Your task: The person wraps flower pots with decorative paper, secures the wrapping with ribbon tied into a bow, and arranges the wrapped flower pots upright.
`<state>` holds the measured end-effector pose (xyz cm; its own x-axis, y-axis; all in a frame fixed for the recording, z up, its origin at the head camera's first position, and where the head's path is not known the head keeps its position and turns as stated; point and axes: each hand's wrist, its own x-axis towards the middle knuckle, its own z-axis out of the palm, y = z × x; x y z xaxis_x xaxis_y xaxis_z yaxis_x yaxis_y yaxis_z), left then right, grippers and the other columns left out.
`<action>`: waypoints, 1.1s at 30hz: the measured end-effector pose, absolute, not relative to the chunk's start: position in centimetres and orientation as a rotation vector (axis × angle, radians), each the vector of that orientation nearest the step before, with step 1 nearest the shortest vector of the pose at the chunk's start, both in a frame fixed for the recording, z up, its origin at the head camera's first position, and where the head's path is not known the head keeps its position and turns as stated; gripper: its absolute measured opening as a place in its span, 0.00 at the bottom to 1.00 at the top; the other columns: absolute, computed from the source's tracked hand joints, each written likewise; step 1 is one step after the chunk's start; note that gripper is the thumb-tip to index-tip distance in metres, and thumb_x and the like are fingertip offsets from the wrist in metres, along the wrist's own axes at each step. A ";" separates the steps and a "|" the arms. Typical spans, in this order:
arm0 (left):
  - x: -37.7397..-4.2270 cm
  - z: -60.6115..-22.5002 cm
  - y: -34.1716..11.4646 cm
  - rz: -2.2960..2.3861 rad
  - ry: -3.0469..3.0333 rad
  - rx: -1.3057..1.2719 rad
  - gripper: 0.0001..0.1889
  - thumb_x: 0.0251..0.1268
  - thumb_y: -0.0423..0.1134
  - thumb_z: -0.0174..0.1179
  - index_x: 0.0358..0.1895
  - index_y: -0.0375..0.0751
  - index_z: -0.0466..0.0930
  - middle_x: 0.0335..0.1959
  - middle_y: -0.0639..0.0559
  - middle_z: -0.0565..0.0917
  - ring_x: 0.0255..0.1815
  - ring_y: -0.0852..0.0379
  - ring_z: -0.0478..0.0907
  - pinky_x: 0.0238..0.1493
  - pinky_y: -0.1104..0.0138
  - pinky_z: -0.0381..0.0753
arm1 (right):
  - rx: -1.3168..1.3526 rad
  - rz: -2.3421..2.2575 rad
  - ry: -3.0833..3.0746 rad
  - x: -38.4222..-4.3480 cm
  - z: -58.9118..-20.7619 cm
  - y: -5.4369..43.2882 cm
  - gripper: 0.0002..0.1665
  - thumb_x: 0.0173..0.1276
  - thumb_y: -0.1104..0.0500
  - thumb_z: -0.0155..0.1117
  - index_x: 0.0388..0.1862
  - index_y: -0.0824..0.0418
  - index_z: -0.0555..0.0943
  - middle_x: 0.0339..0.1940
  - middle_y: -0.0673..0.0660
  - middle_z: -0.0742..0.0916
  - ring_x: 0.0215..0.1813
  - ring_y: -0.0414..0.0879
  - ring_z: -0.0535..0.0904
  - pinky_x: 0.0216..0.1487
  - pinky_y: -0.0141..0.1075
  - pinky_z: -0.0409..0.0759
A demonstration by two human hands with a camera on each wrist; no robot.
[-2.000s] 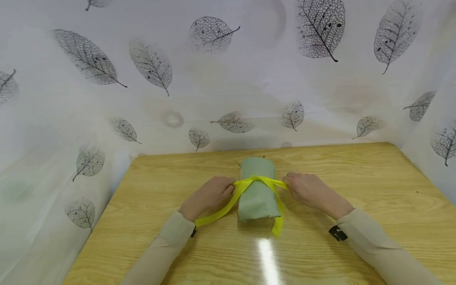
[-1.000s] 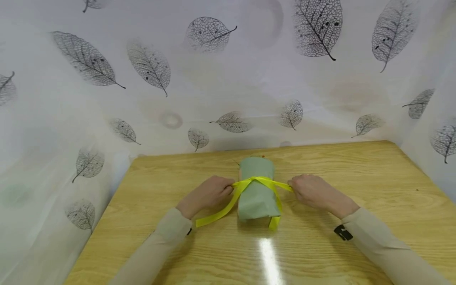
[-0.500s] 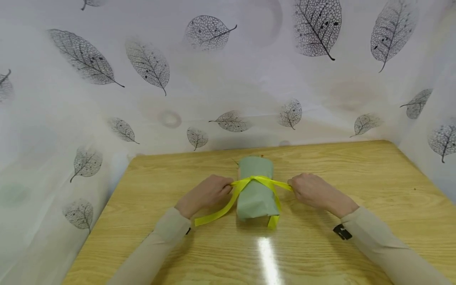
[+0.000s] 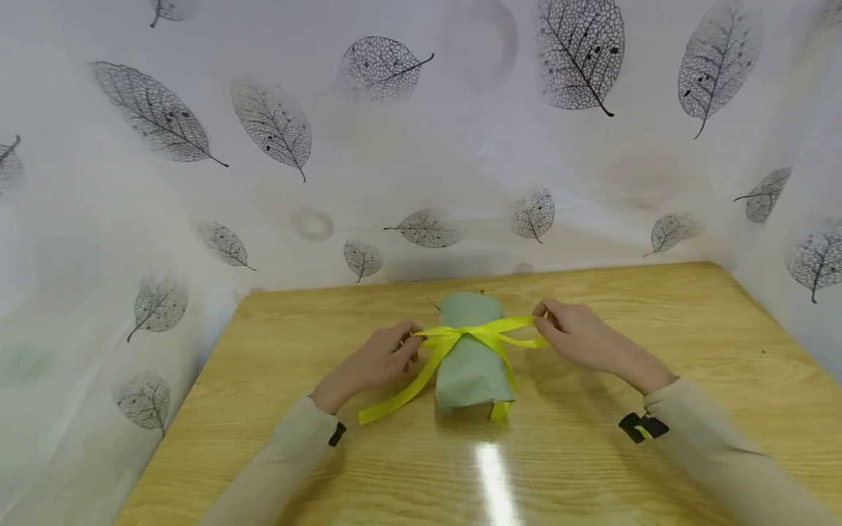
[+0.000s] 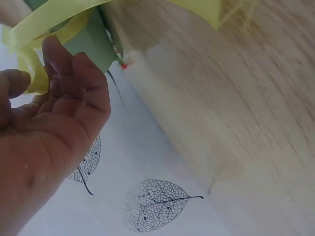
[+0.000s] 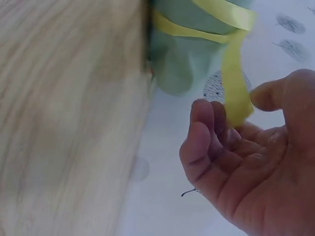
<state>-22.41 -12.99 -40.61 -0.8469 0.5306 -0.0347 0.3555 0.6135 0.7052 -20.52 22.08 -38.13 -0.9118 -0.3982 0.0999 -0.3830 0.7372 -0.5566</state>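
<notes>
A bundle wrapped in pale green paper (image 4: 470, 380) lies on the table, with a yellow ribbon (image 4: 465, 333) tied round its middle in a bow. On the bundle's left side, my left hand (image 4: 376, 359) pinches one loop of the bow. The left wrist view shows that ribbon loop (image 5: 35, 73) between thumb and fingers. To the right, my right hand (image 4: 582, 337) pinches the other loop. In the right wrist view the ribbon (image 6: 235, 81) runs down to the thumb and fingers. One loose tail hangs left of the bundle, another lies at its near end.
A wooden table (image 4: 296, 467) bears the bundle. Behind and beside it hangs a white sheet printed with dark leaves (image 4: 427, 229). Small red and green bits (image 5: 123, 65) stick out at the bundle's far end. Black straps (image 4: 643, 427) are on both wrists.
The hands first drew the ribbon outward, the right one moving further right. Now the right hand has risen and turned, the left fingers have loosened and spread, and the bow's loops look wider.
</notes>
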 end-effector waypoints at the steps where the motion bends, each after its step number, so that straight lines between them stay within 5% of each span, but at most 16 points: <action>1: -22.3 -40.5 -13.2 1.101 2.589 0.704 0.15 0.85 0.44 0.43 0.60 0.41 0.75 0.38 0.47 0.84 0.31 0.58 0.81 0.32 0.66 0.81 | -0.611 -0.960 2.891 -20.4 -37.8 22.3 0.17 0.83 0.52 0.49 0.54 0.64 0.77 0.26 0.54 0.81 0.23 0.42 0.73 0.25 0.35 0.71; 6: -21.8 -40.3 -13.9 1.254 2.587 0.552 0.24 0.84 0.50 0.44 0.70 0.38 0.70 0.48 0.41 0.85 0.40 0.50 0.87 0.42 0.60 0.86 | -0.483 -1.016 2.993 -19.3 -37.1 22.9 0.24 0.81 0.45 0.54 0.59 0.64 0.75 0.43 0.60 0.86 0.34 0.44 0.81 0.32 0.37 0.78; 12: -21.0 -40.2 -13.8 1.483 2.414 0.227 0.29 0.80 0.56 0.52 0.69 0.35 0.74 0.52 0.41 0.87 0.48 0.49 0.88 0.49 0.57 0.88 | -0.491 -1.115 2.939 -16.9 -37.0 21.7 0.17 0.81 0.48 0.55 0.43 0.58 0.84 0.34 0.53 0.88 0.34 0.43 0.82 0.31 0.34 0.79; 20: -20.1 -40.2 -12.3 1.503 2.142 0.156 0.38 0.78 0.58 0.53 0.69 0.23 0.69 0.62 0.32 0.82 0.63 0.41 0.82 0.63 0.54 0.82 | -0.494 -1.254 2.741 -16.3 -38.8 18.8 0.19 0.78 0.49 0.60 0.55 0.61 0.84 0.49 0.58 0.90 0.47 0.49 0.87 0.39 0.35 0.86; 23: -19.9 -40.3 -11.7 1.498 2.117 0.168 0.33 0.77 0.59 0.53 0.54 0.23 0.77 0.46 0.41 0.87 0.47 0.51 0.86 0.53 0.61 0.86 | -0.561 -1.230 2.806 -16.4 -39.5 18.1 0.14 0.76 0.52 0.64 0.52 0.60 0.86 0.46 0.55 0.91 0.46 0.45 0.87 0.39 0.31 0.84; 25: -19.9 -40.4 -11.2 1.503 2.112 0.172 0.27 0.76 0.60 0.55 0.36 0.33 0.77 0.29 0.52 0.81 0.31 0.60 0.77 0.37 0.67 0.80 | -0.596 -1.236 2.839 -16.5 -39.7 17.8 0.10 0.75 0.56 0.65 0.48 0.59 0.87 0.43 0.54 0.91 0.44 0.44 0.87 0.40 0.31 0.84; 27: -20.1 -40.5 -10.6 1.515 2.109 0.179 0.25 0.75 0.61 0.56 0.30 0.40 0.72 0.23 0.56 0.72 0.26 0.61 0.66 0.31 0.69 0.70 | -0.622 -1.256 2.855 -16.5 -39.8 17.6 0.06 0.74 0.59 0.66 0.43 0.58 0.87 0.40 0.53 0.91 0.42 0.44 0.86 0.39 0.31 0.84; 33: -20.4 -41.0 -9.5 1.499 2.165 0.149 0.32 0.72 0.66 0.55 0.52 0.36 0.79 0.34 0.52 0.79 0.35 0.60 0.75 0.38 0.70 0.78 | -0.746 -1.264 2.804 -16.3 -39.7 17.7 0.04 0.73 0.64 0.64 0.37 0.57 0.84 0.43 0.54 0.91 0.48 0.49 0.88 0.39 0.30 0.85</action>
<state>-20.37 -9.48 -40.98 -0.8699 0.3614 -0.3356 -0.1870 0.3880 0.9025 -16.34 17.67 -39.68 -0.8887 -0.4080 0.2091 -0.4269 0.5701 -0.7020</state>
